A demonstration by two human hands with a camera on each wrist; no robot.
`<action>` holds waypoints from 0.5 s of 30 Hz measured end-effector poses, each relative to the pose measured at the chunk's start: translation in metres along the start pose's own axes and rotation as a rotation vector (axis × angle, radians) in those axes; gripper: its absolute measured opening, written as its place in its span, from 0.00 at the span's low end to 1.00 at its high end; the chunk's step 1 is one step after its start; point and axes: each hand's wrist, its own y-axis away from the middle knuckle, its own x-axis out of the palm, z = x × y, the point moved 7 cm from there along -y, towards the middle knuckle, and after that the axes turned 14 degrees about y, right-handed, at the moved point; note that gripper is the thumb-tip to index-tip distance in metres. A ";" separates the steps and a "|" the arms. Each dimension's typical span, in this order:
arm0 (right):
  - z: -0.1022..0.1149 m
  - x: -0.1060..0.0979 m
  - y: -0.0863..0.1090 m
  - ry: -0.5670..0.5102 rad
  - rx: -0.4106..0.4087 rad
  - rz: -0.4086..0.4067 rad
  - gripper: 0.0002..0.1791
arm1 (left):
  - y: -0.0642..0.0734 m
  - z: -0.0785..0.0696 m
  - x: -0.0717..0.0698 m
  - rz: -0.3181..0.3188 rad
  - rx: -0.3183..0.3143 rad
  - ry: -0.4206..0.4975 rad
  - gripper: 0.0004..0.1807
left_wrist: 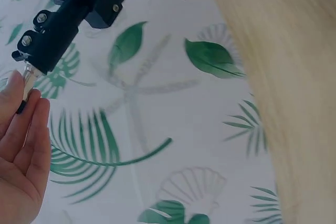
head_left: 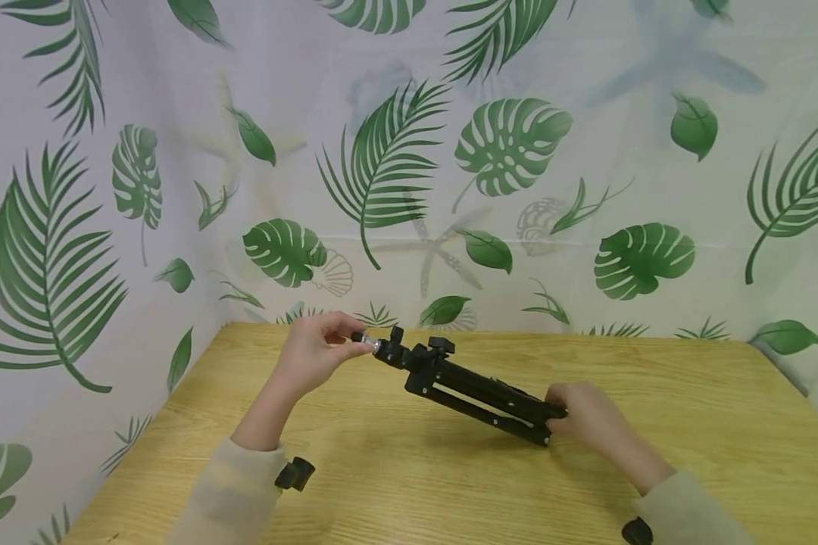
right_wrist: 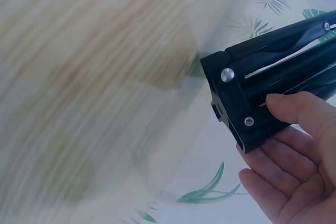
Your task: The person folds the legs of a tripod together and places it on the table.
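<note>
A folded black tripod stand is held at a slant over the wooden table, its head end higher and to the left. My left hand pinches the small silver stud with a black tip at the top of the stand, between thumb and fingers. Black knobs stick out near the head. At the lower right end, my right hand grips the folded legs. In the right wrist view its thumb lies on one side of them and the fingers are beneath.
The light wooden table spreads under both hands. Behind it and along the left hangs a white curtain printed with green leaves, meeting the table's far edge. A dark strap-like piece is on the left sleeve, another by the right sleeve.
</note>
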 end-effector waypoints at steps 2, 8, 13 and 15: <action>-0.002 0.000 0.001 0.024 0.013 -0.005 0.12 | 0.003 0.011 0.002 0.027 -0.014 -0.054 0.10; -0.006 0.000 0.003 0.074 0.054 -0.009 0.15 | 0.014 0.043 0.012 0.106 -0.085 -0.171 0.08; -0.008 0.000 0.004 0.109 0.060 -0.024 0.15 | 0.022 0.064 0.025 0.194 -0.107 -0.281 0.06; -0.007 0.000 0.004 0.126 0.052 -0.032 0.14 | 0.025 0.071 0.030 0.228 -0.104 -0.325 0.05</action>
